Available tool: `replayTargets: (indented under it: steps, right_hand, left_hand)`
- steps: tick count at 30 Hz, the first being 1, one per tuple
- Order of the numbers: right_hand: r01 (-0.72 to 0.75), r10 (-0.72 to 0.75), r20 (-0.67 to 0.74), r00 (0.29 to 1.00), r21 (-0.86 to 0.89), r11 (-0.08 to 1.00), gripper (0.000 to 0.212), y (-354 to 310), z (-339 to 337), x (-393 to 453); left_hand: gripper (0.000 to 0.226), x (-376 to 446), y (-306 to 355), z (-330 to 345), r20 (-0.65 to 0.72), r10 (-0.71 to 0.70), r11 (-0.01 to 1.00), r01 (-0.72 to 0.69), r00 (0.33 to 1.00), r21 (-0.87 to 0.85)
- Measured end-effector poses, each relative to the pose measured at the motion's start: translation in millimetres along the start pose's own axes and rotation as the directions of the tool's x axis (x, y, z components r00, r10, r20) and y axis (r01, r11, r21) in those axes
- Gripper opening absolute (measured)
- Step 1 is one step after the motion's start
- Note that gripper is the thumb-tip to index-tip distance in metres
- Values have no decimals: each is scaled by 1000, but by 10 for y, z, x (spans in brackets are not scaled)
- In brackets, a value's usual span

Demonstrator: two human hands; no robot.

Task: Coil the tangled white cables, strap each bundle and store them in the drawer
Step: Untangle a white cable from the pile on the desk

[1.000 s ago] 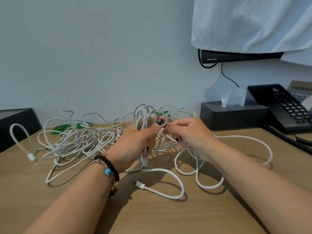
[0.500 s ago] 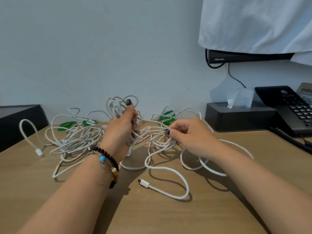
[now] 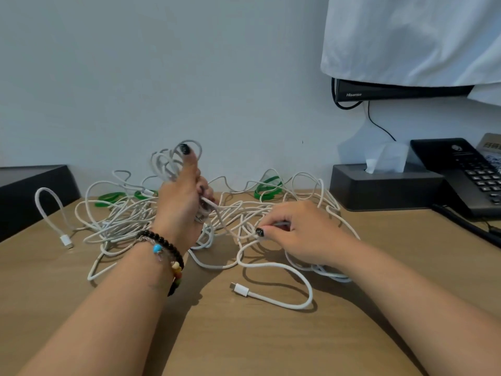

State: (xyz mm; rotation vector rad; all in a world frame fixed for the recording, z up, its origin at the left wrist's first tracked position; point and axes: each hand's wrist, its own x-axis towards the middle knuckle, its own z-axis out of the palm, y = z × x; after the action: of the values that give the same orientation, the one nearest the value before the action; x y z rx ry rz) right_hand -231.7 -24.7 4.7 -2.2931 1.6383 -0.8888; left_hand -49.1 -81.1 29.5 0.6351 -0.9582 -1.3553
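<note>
A tangle of white cables [image 3: 119,221] sprawls across the back of the wooden desk [image 3: 244,335]. My left hand [image 3: 181,204] is raised above the heap and grips a coil of white loops [image 3: 170,164], thumb up along them. My right hand [image 3: 301,234] is low on the desk, pinching a strand of the tangle between thumb and fingers. One loose cable end with a white plug [image 3: 240,289] lies in front of my hands. Green straps [image 3: 268,185] lie behind the pile, with more green straps [image 3: 109,198] at the back left.
A dark tissue box [image 3: 385,188] and a black desk phone [image 3: 466,172] stand at the back right, the phone's cord running along the desk edge. A black box [image 3: 29,188] sits at the far left. A cloth-covered screen [image 3: 406,39] hangs on the wall.
My left hand has lifted the coil up and to the left, away from my right hand. My right hand has dropped to the desk, still pinching a strand.
</note>
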Motion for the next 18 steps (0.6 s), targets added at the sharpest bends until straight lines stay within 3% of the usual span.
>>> replayTargets:
  steps: [3, 5, 8, 12, 18]
  right_hand:
    - [28, -35, 53, 998, 132, 991, 15, -52, 14, -27]
    - [26, -34, 28, 999, 245, 969, 17, -70, 6, -36]
    - [13, 26, -89, 996, 411, 912, 14, -61, -34, -31]
    - [-8, 97, -172, 980, 456, 890, 11, -37, -64, -24]
    - [5, 90, -187, 978, 453, 892, 9, -21, -58, -21]
  left_hand:
    - [54, -64, -73, 45, 75, 146, 863, -164, 986, 478]
    - [53, -106, -117, 60, 225, 166, 754, -271, 960, 598]
    - [45, -140, -135, 67, 374, 119, 669, -353, 920, 654]
    - [50, -105, -132, 68, 431, 85, 639, -381, 898, 668]
    - [46, -83, -100, 18, 488, -247, 514, -314, 837, 798]
